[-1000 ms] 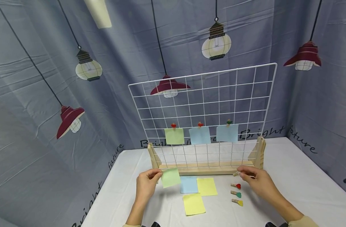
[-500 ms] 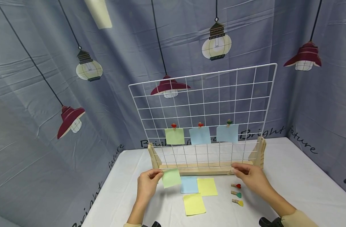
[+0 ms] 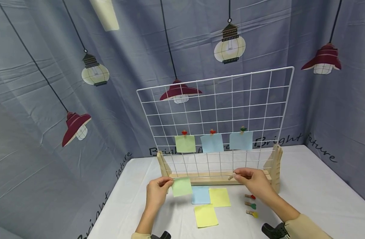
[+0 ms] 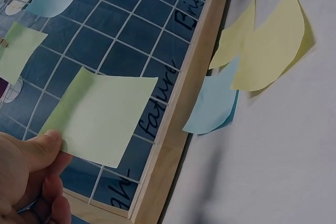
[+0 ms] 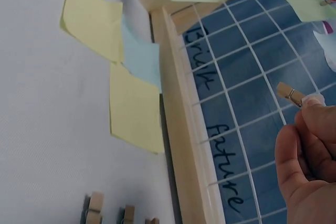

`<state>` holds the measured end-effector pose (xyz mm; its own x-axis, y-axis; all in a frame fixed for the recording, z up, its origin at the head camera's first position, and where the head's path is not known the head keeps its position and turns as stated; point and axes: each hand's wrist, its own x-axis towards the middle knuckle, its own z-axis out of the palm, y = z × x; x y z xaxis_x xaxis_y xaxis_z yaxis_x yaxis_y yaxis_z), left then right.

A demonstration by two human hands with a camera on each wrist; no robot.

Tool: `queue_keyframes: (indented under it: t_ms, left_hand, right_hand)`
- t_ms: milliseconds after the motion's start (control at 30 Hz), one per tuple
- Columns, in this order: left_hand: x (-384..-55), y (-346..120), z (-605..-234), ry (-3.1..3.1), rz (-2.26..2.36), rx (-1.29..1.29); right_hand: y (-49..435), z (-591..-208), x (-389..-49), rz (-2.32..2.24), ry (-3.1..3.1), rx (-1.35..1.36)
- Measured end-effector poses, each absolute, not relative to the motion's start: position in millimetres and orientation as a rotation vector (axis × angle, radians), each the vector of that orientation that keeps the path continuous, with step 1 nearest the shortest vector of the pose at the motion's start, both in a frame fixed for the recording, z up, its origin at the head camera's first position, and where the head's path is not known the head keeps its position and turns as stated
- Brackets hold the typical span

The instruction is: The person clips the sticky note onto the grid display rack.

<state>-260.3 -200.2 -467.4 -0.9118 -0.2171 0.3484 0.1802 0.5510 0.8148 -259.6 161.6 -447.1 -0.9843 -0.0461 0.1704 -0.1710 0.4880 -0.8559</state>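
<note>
My left hand (image 3: 156, 192) pinches a green sticky note (image 4: 107, 119) by its edge, holding it in front of the lower left of a white wire grid (image 3: 216, 108). In the right wrist view, my right hand (image 5: 310, 156) pinches a small wooden clothespin (image 5: 290, 93) between thumb and finger; its far end is covered by the fingertips. That hand is near the grid's wooden base (image 3: 210, 181), right of centre. On the grid hang a green note (image 3: 185, 144) and two blue notes (image 3: 212, 143), each under a heart-topped clothespin.
Below the base lie a blue note (image 3: 201, 195) and two yellow notes (image 3: 206, 216) on the white table (image 3: 230, 225). A column of red, green (image 3: 250, 205) and yellow heart clothespins lies to the right. Behind the grid hangs a lamp-patterned curtain (image 3: 125, 109).
My right hand has moved left along the front of the base, carrying the clothespin toward the green note. The left hand has stayed nearly still with its note.
</note>
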Motion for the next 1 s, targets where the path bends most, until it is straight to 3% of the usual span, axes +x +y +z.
queue_keyframes:
  t_ms: [1000]
  left_hand:
    - [-299, -208, -464, -2.351, -1.25, 0.06]
  right_hand:
    - [69, -424, -282, 1.566, -2.514, 0.251]
